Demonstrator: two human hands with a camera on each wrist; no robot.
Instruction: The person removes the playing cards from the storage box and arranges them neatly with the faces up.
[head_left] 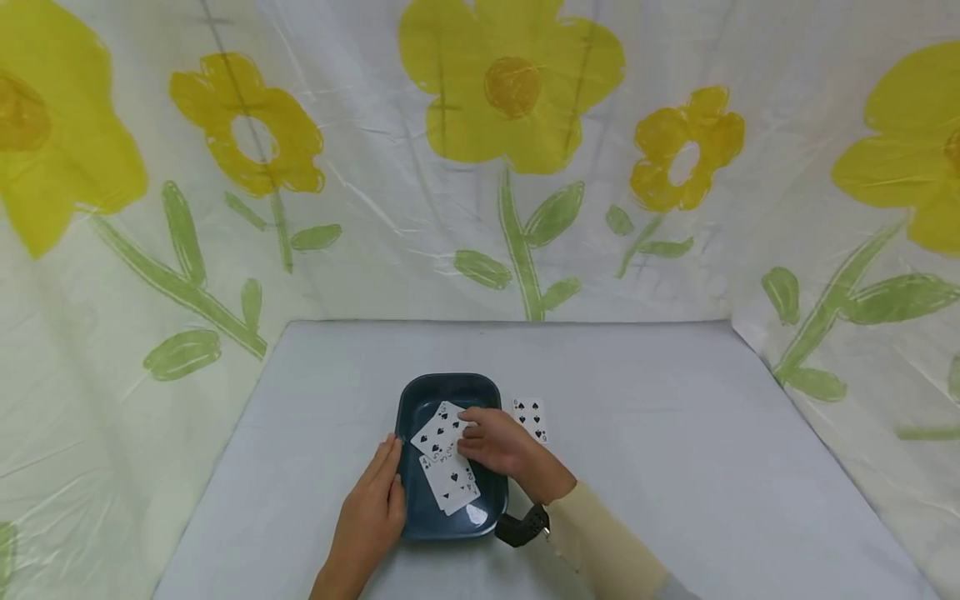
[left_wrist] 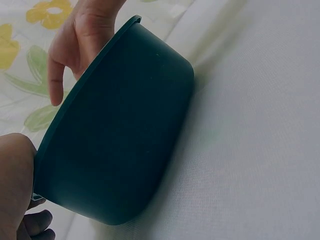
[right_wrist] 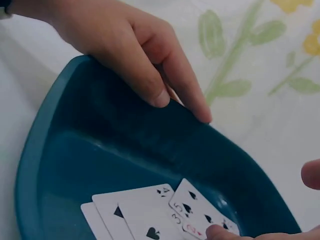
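Observation:
A dark teal tray (head_left: 491,517) stands on the table with several overlapping playing cards (head_left: 453,486) inside. In the right wrist view, spade cards (right_wrist: 152,232) fan over its floor, with a red 2 (right_wrist: 191,229) among them. My left hand (head_left: 369,500) rests along the tray's left side, fingers straight against the rim. Over the tray's right side reaches my right hand (head_left: 498,446), a fingertip touching the cards near the red 2 and the thumb held apart. No card shows lifted in it. The tray wall hides the cards in the left wrist view.
A six of spades (head_left: 531,419) lies face up on the white-covered table (head_left: 637,467), just right of the tray. Flower-printed sheeting (head_left: 360,250) hangs behind the table and along both sides. A black device (head_left: 522,527) is strapped to my right wrist.

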